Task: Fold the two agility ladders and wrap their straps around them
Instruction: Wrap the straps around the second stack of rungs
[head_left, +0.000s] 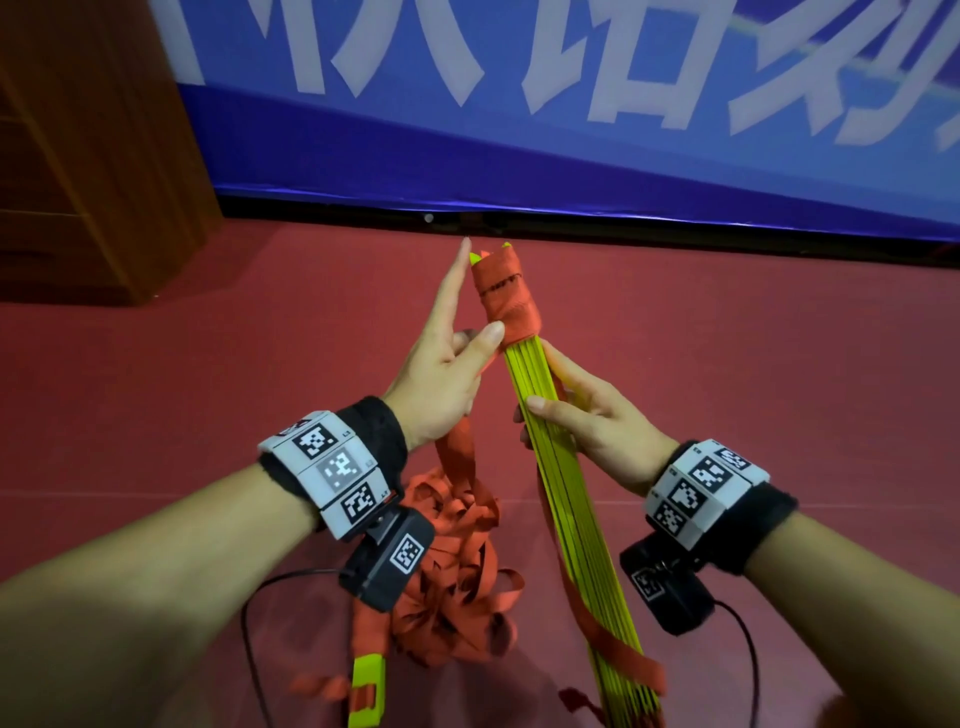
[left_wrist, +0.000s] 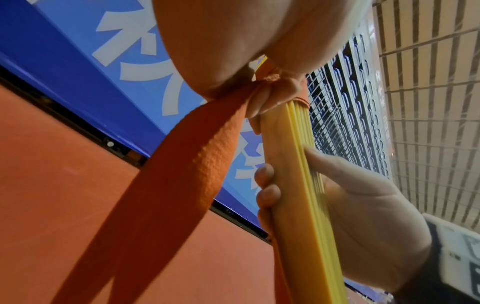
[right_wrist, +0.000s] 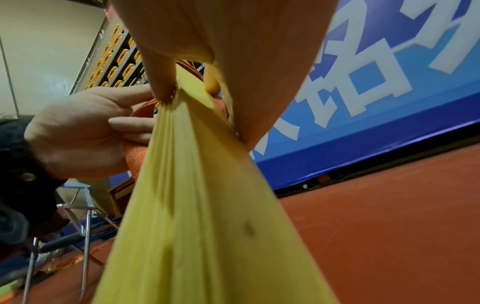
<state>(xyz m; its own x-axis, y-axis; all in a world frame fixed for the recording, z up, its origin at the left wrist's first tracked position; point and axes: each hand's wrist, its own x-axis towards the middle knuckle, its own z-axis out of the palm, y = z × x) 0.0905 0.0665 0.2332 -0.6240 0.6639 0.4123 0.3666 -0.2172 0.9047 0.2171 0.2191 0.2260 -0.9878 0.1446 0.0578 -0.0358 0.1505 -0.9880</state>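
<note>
Above the red floor (head_left: 753, 364), 1 folded bundle of yellow rungs (head_left: 561, 467) is held tilted away from the person; its far end is bound by several turns of 1 orange strap (head_left: 506, 296); the bundle's middle is gripped by the right hand (head_left: 592, 421), fingers curled round it; the strap is pinched beside the wrap by the left hand (head_left: 447, 374), index finger straight; 1 loose heap of strap (head_left: 457, 571) lies on the floor below.
</note>
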